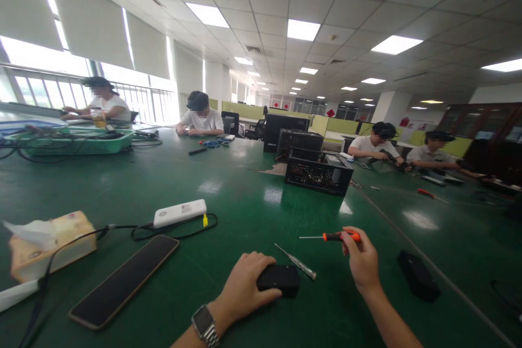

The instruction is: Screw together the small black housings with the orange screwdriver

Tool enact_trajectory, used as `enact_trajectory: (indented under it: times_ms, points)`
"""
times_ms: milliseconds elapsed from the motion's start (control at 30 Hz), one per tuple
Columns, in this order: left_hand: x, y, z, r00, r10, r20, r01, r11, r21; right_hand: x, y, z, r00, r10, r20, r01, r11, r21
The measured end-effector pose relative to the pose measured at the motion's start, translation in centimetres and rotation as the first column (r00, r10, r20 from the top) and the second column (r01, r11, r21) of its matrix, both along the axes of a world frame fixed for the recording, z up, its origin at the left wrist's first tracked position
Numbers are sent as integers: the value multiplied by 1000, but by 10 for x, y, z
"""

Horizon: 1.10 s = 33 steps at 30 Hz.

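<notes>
My left hand (247,286), with a watch on the wrist, is wrapped round a small black box (286,281) low over the green table (228,190). To its right, my right hand (362,261) grips the handle of an orange and black screwdriver (335,236), whose thin shaft points left. Between the hands lies a slim silver screwdriver (299,265), its thicker end close to the black box. A second black block (418,275) rests on the table to the right of my right hand.
Left are a phone (126,280), a white power bank (180,213) with cable, a tissue pack (55,244) and a green basket (81,142) of cables. Black computer cases (318,174) stand ahead. Several people sit at the far edges; another screwdriver (427,193) lies right.
</notes>
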<state>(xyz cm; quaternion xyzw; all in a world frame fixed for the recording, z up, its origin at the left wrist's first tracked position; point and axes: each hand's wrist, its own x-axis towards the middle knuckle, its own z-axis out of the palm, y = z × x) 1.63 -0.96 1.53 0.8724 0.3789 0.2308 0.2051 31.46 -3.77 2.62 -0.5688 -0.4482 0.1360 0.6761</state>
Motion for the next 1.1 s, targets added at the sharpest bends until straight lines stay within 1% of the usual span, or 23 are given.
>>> enact_trajectory:
  times_ms: [67,167,200,267,367,467,567,800,933,1100]
  points:
    - [0,0,0,1000,-3,4,3,1000,2,-2,3,27,999,50,-1,-50,998,32]
    - [-1,0,-2,1000,-2,13,2,1000,7,-15,4,63,983,147,112,-145,989,-25]
    - [-1,0,-3,1000,-1,15,1,1000,7,-22,4,71,972,165,168,-158,986,-58]
    - [-3,1,-4,1000,0,17,0,1000,11,-34,1,80,939,185,289,-158,981,-114]
    - [-4,2,-5,1000,-3,17,3,1000,27,-48,-3,81,872,220,437,-155,971,-180]
    - [-4,3,-5,1000,-22,12,21,999,41,-52,-5,77,827,257,500,-161,960,-227]
    - [-2,3,-4,999,-37,13,37,998,55,-53,-5,76,813,266,518,-159,957,-241]
    - [-2,2,-4,999,-32,17,31,998,63,-59,-5,73,783,284,553,-152,950,-273]
    - [-3,1,-5,999,-32,17,31,998,63,-57,-4,71,758,259,598,-121,958,-261]
    - [-3,1,-6,1000,-24,19,23,998,61,-56,-4,72,750,268,605,-127,956,-265]
